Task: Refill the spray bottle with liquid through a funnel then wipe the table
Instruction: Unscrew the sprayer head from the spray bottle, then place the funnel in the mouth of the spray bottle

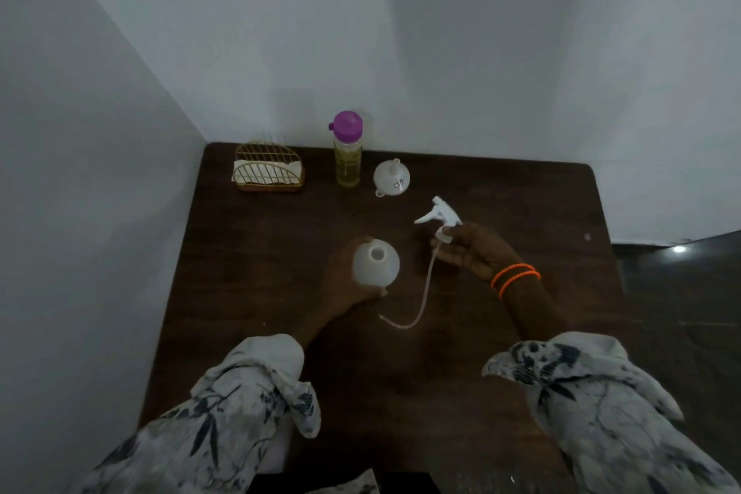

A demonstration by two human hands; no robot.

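Head view, looking down on the dark wooden table [501, 192] set into a corner of pale walls. I am observing both hands at work near the middle of the surface.

My left hand [345, 277] is wrapping around the white spray bottle [376, 263], fingers curled about its body and holding it upright on the table. The bottle's neck is standing open, with no cap on it.

My right hand [473, 249] is gripping the white trigger sprayer head [439, 217] by its collar, fingers closed on it, just to the right of the bottle and apart from it. The nozzle is pointing left. The dip tube [421, 305] is hanging from the sprayer, curving down and left, its end lying near the table in front of the bottle. Two orange bangles [515, 275] are sitting on the right wrist. Both forearms are showing pale sleeves with a dark leaf print.

Along the far edge, I am noting three items. A clear bottle of yellowish liquid [347, 160] with a purple cap is standing upright. Just right of it, a white funnel [391, 176] is resting wide mouth down, spout up. Well to the left, a gold wire holder [268, 168] is holding white napkins.
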